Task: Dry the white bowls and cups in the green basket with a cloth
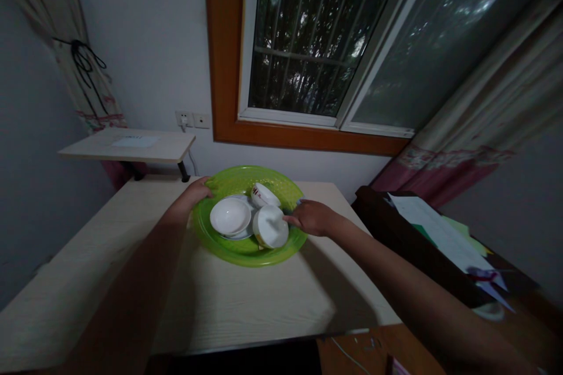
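Left hand: ok so the left hand (197, 192) is clamped on the left rim of the green basin (250, 259), thumb over the edge, arm stretched straight out; the fingers underneath are hidden
Right hand: the right hand (311, 218) comes in over the basin's right side, knuckles up, index finger poking at the edge of the right bowl (275, 231). Fingers look curled over something bluish, but honestly can't tell if it's gripping anything
Basin: our landmark, at the far part of the pale wood table (250, 299)
Crockery: all inside the basin. Left bowl (230, 215) is upright on a plate (241, 235), back bowl (265, 195) has a red pattern and leans, right bowl is tilted too
Room: behind the basin there's a wall and a barred window (303, 41) in an orange-brown frame, pretty dim overall
Shelf: little raised shelf (92, 143) left of and behind the basin, with a sheet of paper (135, 141) on top
Papers: loose papers (440, 234) on something dark brown, well to the right of the basin
Blocking: right hand covers a bit of the basin's right rim; left forearm hides some tabletop in front-left of it
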The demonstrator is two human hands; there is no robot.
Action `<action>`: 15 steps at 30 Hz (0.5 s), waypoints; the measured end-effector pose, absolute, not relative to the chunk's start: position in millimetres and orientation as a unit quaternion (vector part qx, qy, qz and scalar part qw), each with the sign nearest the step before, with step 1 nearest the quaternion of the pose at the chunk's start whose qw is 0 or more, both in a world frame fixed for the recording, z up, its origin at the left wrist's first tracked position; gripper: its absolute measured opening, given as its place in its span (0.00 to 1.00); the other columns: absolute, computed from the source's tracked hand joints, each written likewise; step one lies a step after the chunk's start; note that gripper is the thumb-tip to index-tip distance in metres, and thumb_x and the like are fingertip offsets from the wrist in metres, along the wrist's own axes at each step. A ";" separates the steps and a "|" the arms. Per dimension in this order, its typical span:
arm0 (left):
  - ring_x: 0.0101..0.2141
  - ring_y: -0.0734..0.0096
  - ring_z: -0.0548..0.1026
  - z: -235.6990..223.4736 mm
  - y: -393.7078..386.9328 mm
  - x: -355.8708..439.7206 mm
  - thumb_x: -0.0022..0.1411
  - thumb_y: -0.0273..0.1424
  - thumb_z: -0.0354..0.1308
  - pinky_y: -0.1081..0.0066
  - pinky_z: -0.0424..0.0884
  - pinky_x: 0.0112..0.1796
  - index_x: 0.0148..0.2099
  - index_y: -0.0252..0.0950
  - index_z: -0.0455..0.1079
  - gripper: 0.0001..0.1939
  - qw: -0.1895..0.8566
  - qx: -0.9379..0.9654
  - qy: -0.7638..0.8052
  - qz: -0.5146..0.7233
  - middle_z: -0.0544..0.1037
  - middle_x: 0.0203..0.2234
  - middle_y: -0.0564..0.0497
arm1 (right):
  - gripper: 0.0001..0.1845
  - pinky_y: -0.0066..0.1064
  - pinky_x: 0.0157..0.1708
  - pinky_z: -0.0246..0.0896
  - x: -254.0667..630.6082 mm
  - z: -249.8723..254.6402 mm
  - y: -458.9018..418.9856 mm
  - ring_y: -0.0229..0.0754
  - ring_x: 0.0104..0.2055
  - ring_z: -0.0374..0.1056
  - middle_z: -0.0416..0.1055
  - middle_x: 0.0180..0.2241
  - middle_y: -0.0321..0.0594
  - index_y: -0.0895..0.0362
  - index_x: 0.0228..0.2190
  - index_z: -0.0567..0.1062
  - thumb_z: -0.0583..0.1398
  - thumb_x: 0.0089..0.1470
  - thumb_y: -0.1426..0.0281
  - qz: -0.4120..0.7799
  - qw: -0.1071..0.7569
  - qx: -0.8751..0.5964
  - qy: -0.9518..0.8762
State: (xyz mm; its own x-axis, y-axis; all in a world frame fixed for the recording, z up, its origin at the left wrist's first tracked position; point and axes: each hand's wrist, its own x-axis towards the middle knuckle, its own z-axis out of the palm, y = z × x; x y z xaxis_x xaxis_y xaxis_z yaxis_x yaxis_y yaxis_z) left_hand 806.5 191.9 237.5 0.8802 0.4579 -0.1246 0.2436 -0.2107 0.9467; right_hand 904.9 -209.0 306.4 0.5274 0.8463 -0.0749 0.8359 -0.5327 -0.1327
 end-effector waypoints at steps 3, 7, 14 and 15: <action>0.25 0.62 0.77 235.8 192.0 807.8 0.36 0.24 0.61 0.69 0.71 0.24 0.49 0.35 0.75 0.32 0.589 0.768 0.233 0.093 0.83 0.33 0.48 | 0.43 0.44 0.49 0.69 886.1 313.8 -214.8 0.56 0.40 0.79 0.81 0.30 0.53 0.55 0.22 0.81 0.46 0.64 0.36 0.091 -0.003 -0.875 -0.475; 0.25 0.62 0.78 237.6 187.8 804.9 0.36 0.23 0.60 0.69 0.72 0.25 0.50 0.35 0.75 0.33 0.599 0.758 0.236 0.097 0.83 0.32 0.48 | 0.50 0.42 0.41 0.70 864.2 327.9 -213.2 0.55 0.36 0.79 0.81 0.31 0.57 0.57 0.26 0.83 0.36 0.66 0.38 0.139 -0.046 -0.860 -0.489; 0.28 0.61 0.79 229.3 187.5 804.9 0.36 0.24 0.59 0.67 0.74 0.29 0.50 0.33 0.75 0.33 0.626 0.746 0.202 0.107 0.83 0.35 0.47 | 0.50 0.38 0.38 0.69 842.7 330.3 -197.2 0.47 0.33 0.75 0.81 0.33 0.53 0.59 0.32 0.83 0.37 0.66 0.37 0.247 0.027 -0.798 -0.548; 0.29 0.60 0.80 226.9 188.9 806.3 0.36 0.24 0.59 0.66 0.75 0.30 0.50 0.34 0.75 0.33 0.628 0.743 0.202 0.109 0.83 0.35 0.47 | 0.49 0.38 0.39 0.69 840.7 328.9 -194.7 0.47 0.33 0.74 0.80 0.33 0.52 0.59 0.32 0.83 0.38 0.66 0.37 0.259 0.053 -0.789 -0.555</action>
State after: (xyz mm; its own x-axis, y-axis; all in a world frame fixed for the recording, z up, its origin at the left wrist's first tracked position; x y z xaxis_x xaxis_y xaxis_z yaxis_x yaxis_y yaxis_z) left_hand 806.3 188.9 226.9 0.8944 0.4378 -0.0914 0.1632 -0.1293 0.9781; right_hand 840.7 -194.7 328.9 0.2494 0.9032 -0.3493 0.8479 -0.3779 -0.3718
